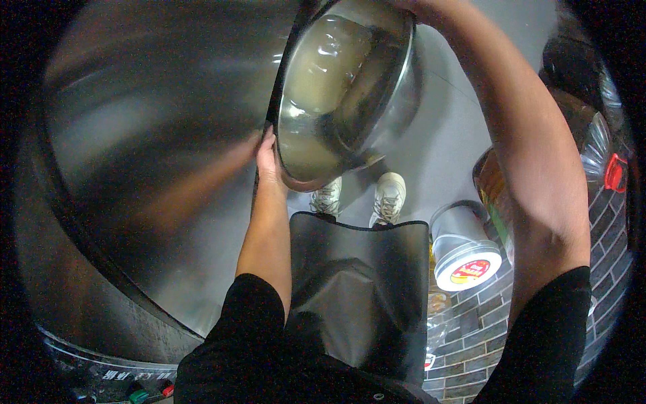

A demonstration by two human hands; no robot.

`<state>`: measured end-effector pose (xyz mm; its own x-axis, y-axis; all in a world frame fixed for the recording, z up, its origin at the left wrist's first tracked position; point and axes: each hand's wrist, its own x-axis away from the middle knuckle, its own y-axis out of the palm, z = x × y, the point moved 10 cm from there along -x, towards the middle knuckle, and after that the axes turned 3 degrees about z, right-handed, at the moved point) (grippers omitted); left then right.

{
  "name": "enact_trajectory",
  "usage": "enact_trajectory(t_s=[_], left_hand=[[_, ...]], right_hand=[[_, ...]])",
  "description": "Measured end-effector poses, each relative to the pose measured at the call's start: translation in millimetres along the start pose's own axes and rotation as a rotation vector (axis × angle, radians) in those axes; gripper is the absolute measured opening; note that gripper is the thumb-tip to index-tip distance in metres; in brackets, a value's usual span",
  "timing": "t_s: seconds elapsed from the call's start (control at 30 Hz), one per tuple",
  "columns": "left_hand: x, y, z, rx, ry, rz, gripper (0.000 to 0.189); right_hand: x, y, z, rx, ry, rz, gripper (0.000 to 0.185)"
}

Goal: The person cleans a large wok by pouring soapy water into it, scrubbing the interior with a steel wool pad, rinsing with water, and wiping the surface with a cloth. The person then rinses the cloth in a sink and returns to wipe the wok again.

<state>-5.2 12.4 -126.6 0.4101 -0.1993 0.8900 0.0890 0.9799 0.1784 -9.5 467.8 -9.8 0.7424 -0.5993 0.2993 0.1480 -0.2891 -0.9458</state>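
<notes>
A large shiny metal basin (373,118) is held tilted in front of me, against the dark edge of a big metal drum (126,116). My left hand (267,156) grips the basin's rim at its lower left, right by the drum's edge. At the top of the picture, my right hand (411,4) is on the basin's far rim; its fingers are mostly cut off by the picture's edge. Inside the basin is a pale yellowish, glossy patch (328,65); I cannot tell whether it is liquid or a reflection.
A white lidded bucket (462,252) with a label stands at right by the grey brick-patterned wall (474,323). Large plastic bottles, one with a red handle (614,172), stand beyond. Green (138,396) and red buttons (168,390) are at lower left. My shoes (389,197) are on grey floor.
</notes>
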Motion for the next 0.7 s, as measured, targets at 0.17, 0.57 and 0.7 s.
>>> enact_trajectory(t_s=[0.17,0.57,0.7], left_hand=[[5,-21,-11,0.018,-0.077,0.178,0.042],[10,-11,0,0.018,0.174,0.128,0.044],[25,-15,-10,-0.071,0.17,0.22,0.045]], right_hand=[[12,21,-50,0.597,-0.526,-0.106,0.015],[118,19,45,-1.026,0.151,0.047,0.039],[136,8,57,-0.886,0.214,0.113,0.033]])
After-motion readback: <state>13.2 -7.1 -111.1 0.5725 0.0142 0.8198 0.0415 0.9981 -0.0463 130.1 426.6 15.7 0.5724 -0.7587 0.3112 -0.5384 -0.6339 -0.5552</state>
